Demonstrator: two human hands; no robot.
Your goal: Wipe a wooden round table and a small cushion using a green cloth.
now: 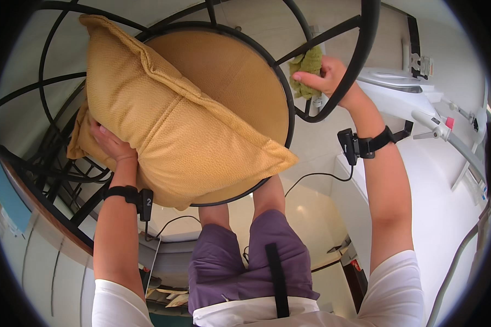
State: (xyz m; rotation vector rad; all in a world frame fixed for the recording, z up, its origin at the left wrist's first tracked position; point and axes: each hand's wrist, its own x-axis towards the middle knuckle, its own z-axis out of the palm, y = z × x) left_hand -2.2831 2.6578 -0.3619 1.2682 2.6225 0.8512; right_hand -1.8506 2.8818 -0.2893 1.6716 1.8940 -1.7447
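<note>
A tan cushion [180, 122] with a piped edge leans over the round tan seat [229, 73] of a black metal-framed chair. My left hand [113, 143] is at the cushion's lower left side, between it and a second tan cushion [78, 139]; some fingertips are hidden, and whether it grips the fabric is unclear. At the upper right, my right hand [327, 77] holds a crumpled green cloth [307, 71] between thumb and fingers, against the chair's black tubular frame [317, 41].
White equipment with a jointed arm [425, 116] stands at the right, near a white cabinet [429, 184]. More black metal framework [45, 167] crowds the left. Cables run from both wristbands. A grey hose [454, 261] curves at the lower right.
</note>
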